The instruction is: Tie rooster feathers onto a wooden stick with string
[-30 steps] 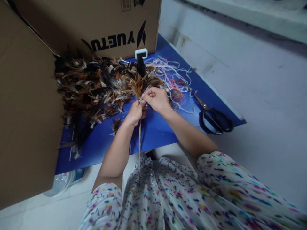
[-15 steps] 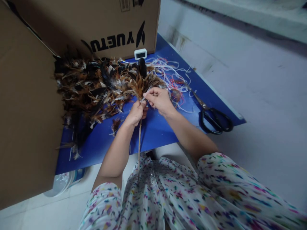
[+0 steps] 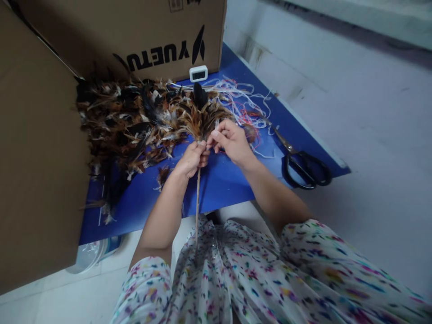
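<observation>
A thin stick (image 3: pixel 197 193) runs down from my left hand (image 3: pixel 193 157), which is closed around its upper part. At the top of that stick a tuft of brown and black feathers (image 3: pixel 197 119) fans out just beyond my fingers. My right hand (image 3: pixel 231 139) is pinched on a strip of whitish string (image 3: pixel 217 123), whose end sticks up past the fingertips. The string's other end seems to lead to the feather base by my left thumb, where fingers partly hide it.
A pile of loose feathers (image 3: pixel 124 121) covers the blue table (image 3: pixel 229 180) at left. Tangled white and red string (image 3: pixel 249 108) and black-handled scissors (image 3: pixel 303 166) lie at right. A small white digital clock (image 3: pixel 198 73) stands before a cardboard box (image 3: pixel 151 27).
My right hand has moved a little to the right, away from my left hand, with the string still pinched. My left hand keeps its hold on the stick.
</observation>
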Demonstrator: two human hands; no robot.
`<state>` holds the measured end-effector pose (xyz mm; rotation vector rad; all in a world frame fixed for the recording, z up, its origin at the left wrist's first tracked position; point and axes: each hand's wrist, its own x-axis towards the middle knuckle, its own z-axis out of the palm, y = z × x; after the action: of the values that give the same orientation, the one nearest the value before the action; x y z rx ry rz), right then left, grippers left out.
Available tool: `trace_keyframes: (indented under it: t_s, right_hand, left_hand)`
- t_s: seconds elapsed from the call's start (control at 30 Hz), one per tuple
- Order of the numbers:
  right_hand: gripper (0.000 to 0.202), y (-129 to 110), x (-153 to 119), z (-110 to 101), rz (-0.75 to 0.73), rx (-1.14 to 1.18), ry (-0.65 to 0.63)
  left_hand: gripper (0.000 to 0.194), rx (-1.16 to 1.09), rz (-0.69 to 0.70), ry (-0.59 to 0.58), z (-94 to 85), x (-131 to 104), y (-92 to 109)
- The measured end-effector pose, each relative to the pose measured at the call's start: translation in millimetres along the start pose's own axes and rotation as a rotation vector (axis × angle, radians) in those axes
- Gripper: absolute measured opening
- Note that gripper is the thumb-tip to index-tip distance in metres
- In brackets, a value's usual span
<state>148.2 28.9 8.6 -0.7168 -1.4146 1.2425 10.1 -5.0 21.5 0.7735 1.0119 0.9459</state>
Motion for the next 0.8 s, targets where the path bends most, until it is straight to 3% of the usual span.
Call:
trace_keyframes:
  t_s: [0.23, 0.43, 0.67, 0.8]
  right_hand:
    - [0.031, 0.5, 0.7, -18.0, -0.064, -0.316, -0.237]
    - [0.020, -5.7, -2.8, -16.1, -0.115, -0.633, -0.218]
    - [0.011, -3.6, -2.9, -12.2, -0.023, -0.607, -0.222]
    - [0.015, 5.0, -4.5, -11.9, 0.124, -0.372, -0.221]
  left_hand:
    - [0.026, -0.079, -0.033, -0.007, 0.2, 1.4, 0.0]
    - [0.027, -0.050, -0.018, 0.005, -1.5, 3.6, -2.1]
    - [0.029, -0.075, -0.065, 0.033, -0.4, 5.2, -1.0]
    - [0.027, -0.076, -0.069, 0.033, -1.5, 6.8, -2.8]
